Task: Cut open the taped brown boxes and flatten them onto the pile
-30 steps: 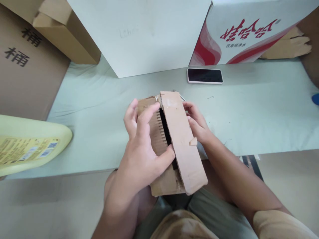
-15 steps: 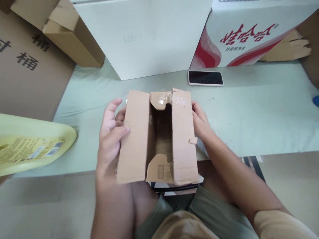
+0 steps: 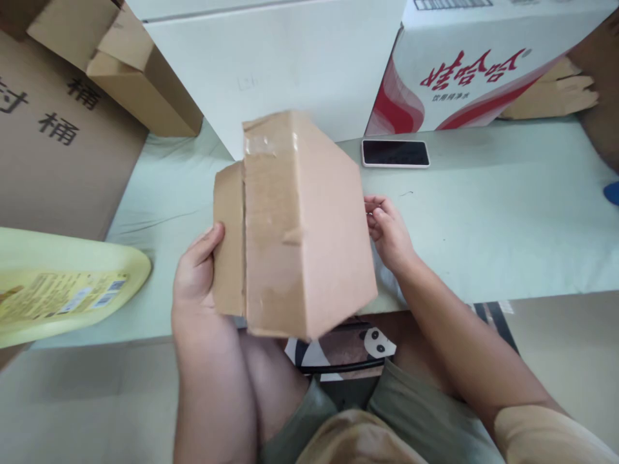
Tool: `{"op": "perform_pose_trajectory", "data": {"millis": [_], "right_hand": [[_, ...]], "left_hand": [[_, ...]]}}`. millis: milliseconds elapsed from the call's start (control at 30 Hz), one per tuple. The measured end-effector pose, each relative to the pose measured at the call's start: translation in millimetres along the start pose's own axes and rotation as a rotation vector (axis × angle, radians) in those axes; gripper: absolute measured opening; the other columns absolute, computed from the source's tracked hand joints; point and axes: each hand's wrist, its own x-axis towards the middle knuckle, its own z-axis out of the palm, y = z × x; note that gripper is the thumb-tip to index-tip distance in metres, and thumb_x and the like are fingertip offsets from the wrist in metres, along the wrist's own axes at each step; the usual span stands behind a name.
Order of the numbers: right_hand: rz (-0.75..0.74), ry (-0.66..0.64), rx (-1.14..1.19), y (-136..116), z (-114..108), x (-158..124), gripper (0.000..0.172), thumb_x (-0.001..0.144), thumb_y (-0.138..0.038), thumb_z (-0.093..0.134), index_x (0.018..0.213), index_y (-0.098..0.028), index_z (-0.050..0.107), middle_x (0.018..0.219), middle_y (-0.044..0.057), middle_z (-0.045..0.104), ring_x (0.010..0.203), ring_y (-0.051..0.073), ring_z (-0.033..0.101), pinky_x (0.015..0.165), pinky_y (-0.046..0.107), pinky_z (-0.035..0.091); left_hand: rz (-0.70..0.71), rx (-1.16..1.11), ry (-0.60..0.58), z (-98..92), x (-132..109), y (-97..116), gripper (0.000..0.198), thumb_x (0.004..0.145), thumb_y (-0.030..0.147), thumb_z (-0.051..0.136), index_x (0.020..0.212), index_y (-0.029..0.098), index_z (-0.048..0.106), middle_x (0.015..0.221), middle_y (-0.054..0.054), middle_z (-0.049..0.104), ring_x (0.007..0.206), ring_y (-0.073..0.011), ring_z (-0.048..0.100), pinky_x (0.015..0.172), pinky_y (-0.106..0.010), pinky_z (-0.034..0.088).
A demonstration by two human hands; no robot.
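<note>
We see the cardboard box (image 3: 300, 225) turned over since half a second ago. Then its open top faced us, with the flaps spread and the hollow inside on show. Now a closed side faces us, creased and crossed by strips of clear tape (image 3: 261, 143), and the opening is out of our sight. The box is held up off the surface (image 3: 483, 219), tilted, above the near edge and the lap.

The left hand (image 3: 196, 277) has shifted from the side wall to the lower left edge. Its thumb lies on the narrow strip of cardboard facing us and its fingers are hidden behind, so it holds the box there. The right hand (image 3: 389, 232) has hardly moved and sits at the box's right edge with its fingers (image 3: 374, 216) curled. We cannot tell whether they grip the cardboard or only touch it. For the handling, the turn means that the taped, closed side is the one now within reach.

Behind the box a phone (image 3: 395, 153) lies flat on the surface, just in front of a red and white carton (image 3: 474, 71). A white box (image 3: 290, 71) stands beside that carton and a brown box (image 3: 48, 142) is at the far left. A yellow container (image 3: 62, 283) lies at the left edge of the view. A panda-print thing (image 3: 358, 345) shows under the box, near the lap.
</note>
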Motion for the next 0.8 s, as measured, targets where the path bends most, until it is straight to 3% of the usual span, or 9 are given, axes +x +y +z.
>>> {"op": "perform_pose_trajectory", "data": {"millis": [100, 267, 367, 467, 567, 667, 733, 800], "right_hand": [[0.034, -0.035, 0.128, -7, 2, -1, 0.064, 0.068, -0.071, 0.085, 0.110, -0.029, 0.062, 0.102, -0.001, 0.074, 0.081, 0.014, 0.070, 0.073, 0.028, 0.058], [0.114, -0.179, 0.183, -13, 0, -6, 0.070, 0.070, -0.074, 0.085, 0.119, -0.032, 0.057, 0.085, -0.004, 0.070, 0.070, 0.017, 0.067, 0.065, 0.031, 0.055], [0.047, -0.151, 0.174, -17, -7, -6, 0.070, 0.074, -0.072, 0.082, 0.127, -0.035, 0.054, 0.092, -0.002, 0.071, 0.081, 0.022, 0.071, 0.075, 0.038, 0.059], [-0.007, -0.085, 0.171, -21, -14, -5, 0.068, 0.078, -0.072, 0.076, 0.131, -0.037, 0.054, 0.105, 0.001, 0.073, 0.104, 0.029, 0.074, 0.090, 0.046, 0.060], [-0.036, -0.084, 0.213, -23, -14, -5, 0.064, 0.077, -0.069, 0.077, 0.129, -0.036, 0.059, 0.116, 0.003, 0.075, 0.122, 0.032, 0.070, 0.102, 0.050, 0.059], [-0.038, -0.124, 0.227, -22, -9, -8, 0.063, 0.073, -0.069, 0.080, 0.121, -0.032, 0.065, 0.123, 0.005, 0.077, 0.131, 0.034, 0.068, 0.106, 0.050, 0.059], [0.022, -0.156, 0.187, -20, -6, -10, 0.063, 0.072, -0.071, 0.081, 0.116, -0.028, 0.068, 0.122, 0.008, 0.078, 0.131, 0.036, 0.069, 0.106, 0.052, 0.060], [0.107, -0.178, 0.148, -19, -4, -12, 0.065, 0.069, -0.073, 0.083, 0.112, -0.026, 0.069, 0.119, 0.010, 0.079, 0.126, 0.037, 0.072, 0.104, 0.053, 0.061]], "left_hand": [[-0.057, -0.078, 0.074, 6.7, 5, 0, 0.023, 0.098, 0.015, 0.054, 0.097, 0.013, 0.077, 0.077, -0.006, 0.082, 0.057, -0.0178, 0.076, 0.056, -0.026, 0.064], [-0.098, -0.047, -0.033, 6.6, 10, -7, 0.019, 0.097, 0.018, 0.057, 0.100, 0.015, 0.076, 0.083, -0.007, 0.083, 0.063, -0.0185, 0.075, 0.061, -0.029, 0.063], [-0.037, 0.115, -0.026, 2.9, 19, -16, 0.012, 0.090, 0.026, 0.071, 0.094, 0.015, 0.075, 0.082, -0.006, 0.081, 0.066, -0.0193, 0.072, 0.060, -0.028, 0.060], [0.104, 0.296, 0.071, 0.4, 28, -27, 0.020, 0.080, 0.033, 0.082, 0.092, 0.018, 0.075, 0.090, -0.005, 0.080, 0.077, -0.0199, 0.074, 0.063, -0.026, 0.060], [0.258, 0.455, 0.136, -1.7, 33, -35, 0.025, 0.076, 0.037, 0.085, 0.096, 0.024, 0.077, 0.113, -0.005, 0.079, 0.112, -0.0256, 0.074, 0.092, -0.034, 0.062], [0.375, 0.660, 0.063, -2.5, 31, -39, 0.022, 0.079, 0.045, 0.081, 0.081, 0.023, 0.076, 0.113, -0.010, 0.079, 0.140, -0.0329, 0.061, 0.121, -0.044, 0.047], [0.342, 0.671, -0.041, -1.0, 27, -41, 0.034, 0.082, 0.054, 0.076, 0.074, 0.021, 0.072, 0.106, -0.011, 0.078, 0.133, -0.0347, 0.065, 0.118, -0.045, 0.048], [0.304, 0.588, -0.098, 2.0, 22, -40, 0.042, 0.080, 0.062, 0.076, 0.077, 0.020, 0.071, 0.095, -0.009, 0.077, 0.112, -0.0309, 0.072, 0.100, -0.040, 0.057]]}}
